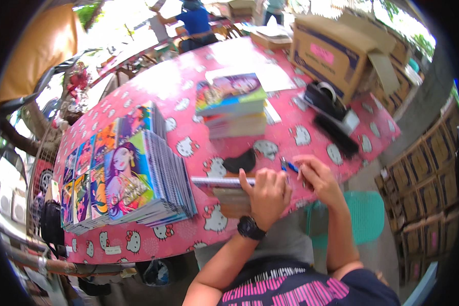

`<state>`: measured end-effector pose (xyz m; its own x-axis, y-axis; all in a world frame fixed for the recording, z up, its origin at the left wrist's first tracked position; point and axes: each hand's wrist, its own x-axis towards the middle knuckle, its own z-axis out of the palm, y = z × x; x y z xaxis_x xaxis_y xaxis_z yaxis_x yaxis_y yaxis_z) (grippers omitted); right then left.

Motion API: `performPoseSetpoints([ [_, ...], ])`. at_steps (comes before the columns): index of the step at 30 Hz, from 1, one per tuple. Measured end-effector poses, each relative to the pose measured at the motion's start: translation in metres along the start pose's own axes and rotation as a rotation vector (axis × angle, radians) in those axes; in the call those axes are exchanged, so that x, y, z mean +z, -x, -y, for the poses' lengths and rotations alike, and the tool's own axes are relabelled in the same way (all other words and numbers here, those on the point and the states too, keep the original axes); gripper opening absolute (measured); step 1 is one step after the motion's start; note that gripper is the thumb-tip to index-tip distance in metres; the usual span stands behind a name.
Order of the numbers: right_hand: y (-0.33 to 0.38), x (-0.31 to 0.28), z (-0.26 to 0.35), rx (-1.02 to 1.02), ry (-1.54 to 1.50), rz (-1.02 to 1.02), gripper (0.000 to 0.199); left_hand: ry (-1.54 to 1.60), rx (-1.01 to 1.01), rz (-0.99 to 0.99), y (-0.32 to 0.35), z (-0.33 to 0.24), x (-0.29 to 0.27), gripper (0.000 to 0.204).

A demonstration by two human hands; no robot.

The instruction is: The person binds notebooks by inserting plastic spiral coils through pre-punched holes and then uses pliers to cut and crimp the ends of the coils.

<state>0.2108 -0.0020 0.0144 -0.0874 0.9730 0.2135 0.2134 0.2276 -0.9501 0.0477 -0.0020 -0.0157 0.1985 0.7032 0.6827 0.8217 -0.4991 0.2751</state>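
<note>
My left hand (266, 193), with a black watch on the wrist, grips the near edge of a thin notebook (217, 182) that lies on a small brown stack at the table's front edge. My right hand (316, 176) is just to its right, fingers curled around a blue pen (292, 166) whose tip points left. A black rounded object (240, 161) lies just beyond the notebook. Further back stands a pile of colourful notebooks (234, 104).
A pink patterned tablecloth (188, 86) covers the table. Rows of stacked spiral notebooks (122, 173) fill the left side. A tape dispenser (327, 98), a black bar (336, 135) and a cardboard box (336, 51) sit at right. A teal stool (364, 214) stands below. A person in blue (194, 20) is far behind.
</note>
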Motion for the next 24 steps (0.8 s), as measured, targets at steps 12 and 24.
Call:
performPoseSetpoints([
  [12, 0.004, 0.002, 0.002, 0.059, -0.071, 0.07, 0.012, 0.432, 0.074, 0.076, -0.013, 0.028, -0.028, 0.009],
  [24, -0.015, 0.0, 0.0, -0.159, 0.024, 0.224, 0.017, 0.461, 0.077, 0.1, -0.008, 0.031, -0.032, 0.009],
])
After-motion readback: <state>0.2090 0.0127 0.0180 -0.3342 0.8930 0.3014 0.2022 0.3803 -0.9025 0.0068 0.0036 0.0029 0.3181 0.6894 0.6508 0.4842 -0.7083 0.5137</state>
